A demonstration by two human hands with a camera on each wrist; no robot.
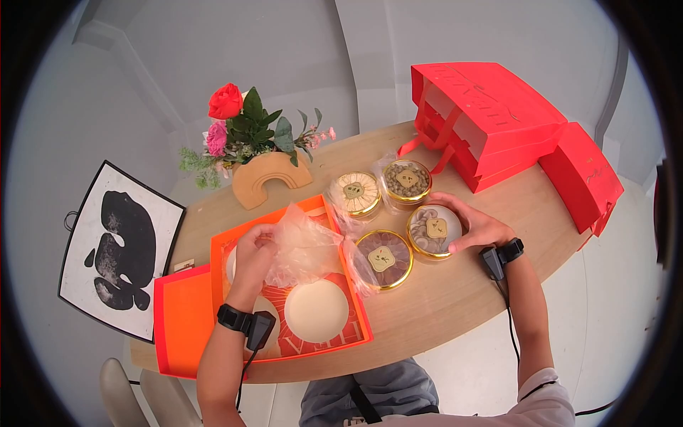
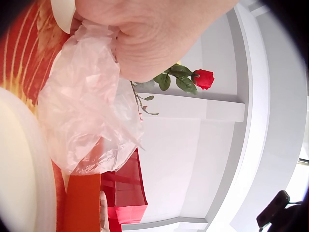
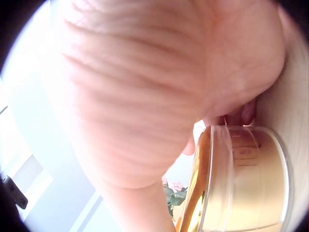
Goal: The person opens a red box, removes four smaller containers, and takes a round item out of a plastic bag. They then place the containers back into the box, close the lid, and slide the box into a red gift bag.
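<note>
Translucent film (image 1: 302, 245) is gripped in the left hand (image 1: 254, 257) above the orange box (image 1: 363, 324). Right hand (image 1: 484, 226) curls around 1 gold-rimmed jar (image 1: 425, 240), upright on the table (image 1: 420, 320) beside 3 similar jars (image 1: 383, 259). Advised: handle film gently, avoiding snags; keep jar level.

Surface (image 1: 455, 313): pale wood look, fine grain, smooth, low sheen. Jar rims (image 1: 410, 263): gold, metallic-looking, glossy. Jar wall (image 3: 251, 179): clear, smooth, shiny, likely plastic or glass, can't tell which. Wrap (image 1: 302, 245): thin translucent plastic film, crinkled, glinting. Box (image 1: 186, 320): orange, smooth, card-like, mostly matt. Red bag (image 1: 516, 107): stiff paper look, smooth, slight sheen; ribbon handle (image 1: 446, 135) fabric-like. Vase (image 1: 269, 175): tan, matt, grooved. Trousers (image 1: 320, 406): grey cloth, creased.
</note>
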